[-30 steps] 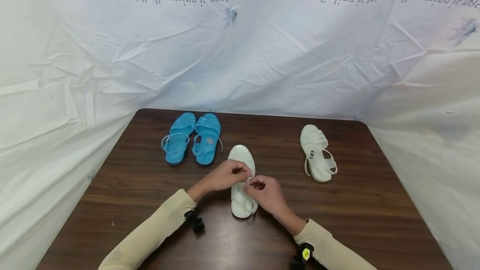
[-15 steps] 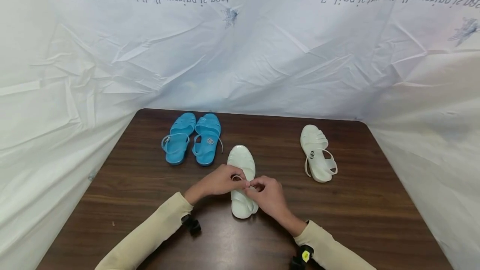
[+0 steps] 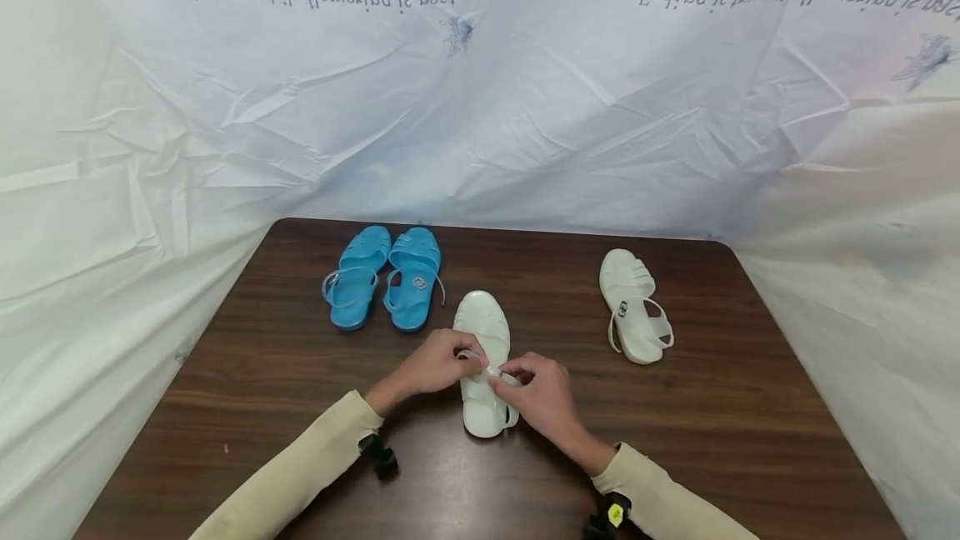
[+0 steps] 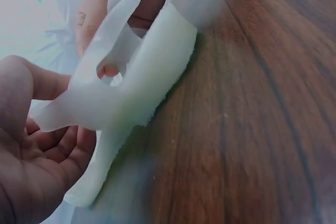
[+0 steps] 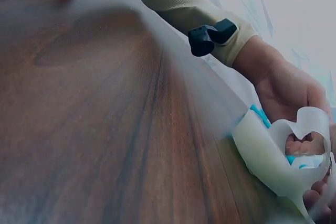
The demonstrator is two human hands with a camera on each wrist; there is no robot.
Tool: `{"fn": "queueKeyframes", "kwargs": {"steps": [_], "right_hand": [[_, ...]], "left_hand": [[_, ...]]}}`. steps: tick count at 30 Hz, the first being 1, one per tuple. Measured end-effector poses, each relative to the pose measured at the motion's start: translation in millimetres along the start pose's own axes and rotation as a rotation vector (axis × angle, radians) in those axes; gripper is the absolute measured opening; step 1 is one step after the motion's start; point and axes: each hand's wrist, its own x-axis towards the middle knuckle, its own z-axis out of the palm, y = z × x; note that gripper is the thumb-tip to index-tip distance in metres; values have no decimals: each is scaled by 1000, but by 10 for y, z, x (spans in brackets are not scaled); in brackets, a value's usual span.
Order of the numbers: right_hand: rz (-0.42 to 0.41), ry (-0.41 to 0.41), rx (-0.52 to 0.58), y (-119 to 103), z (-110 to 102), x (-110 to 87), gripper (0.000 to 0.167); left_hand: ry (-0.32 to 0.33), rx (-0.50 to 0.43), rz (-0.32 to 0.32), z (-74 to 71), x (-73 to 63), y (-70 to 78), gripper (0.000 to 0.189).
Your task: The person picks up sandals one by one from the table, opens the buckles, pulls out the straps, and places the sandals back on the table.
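Observation:
A white sandal (image 3: 482,319) lies on the table in front of me, toe pointing away. From its left side, my left hand (image 3: 441,362) pinches the ankle strap (image 3: 471,354) between thumb and finger. On the right my right hand (image 3: 542,390) holds the other part of the strap, fingertips close to the left ones above the footbed. The left wrist view shows the heel end of the sandal (image 4: 163,51) low on the wood, with strap parts between the hands. In the right wrist view the sandal (image 5: 268,150) is partly cut off. Fingers hide the fastening itself.
A second white sandal (image 3: 636,311) lies to the right with its strap loose. Two blue sandals (image 3: 412,277) stand side by side at the back left. White sheeting (image 3: 487,148) hangs behind the dark wooden table (image 3: 712,407).
My left hand has shifted slightly left and down, drawing the strap across the sandal. The right hand stays almost in place. The other sandals have not moved.

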Motion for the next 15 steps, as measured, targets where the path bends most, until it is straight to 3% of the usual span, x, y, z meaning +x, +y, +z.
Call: {"fn": "queueKeyframes", "kwargs": {"steps": [5, 9, 15], "right_hand": [[12, 18, -4, 34, -56, -12, 13], [3, 5, -16, 36, -70, -6, 11], [-23, -5, -23, 17, -36, -2, 12]], "left_hand": [[46, -31, 22, -107, -45, -26, 12], [-8, -22, 53, -150, -26, -2, 14], [-100, 126, 135, -94, 24, 35, 22]]}}
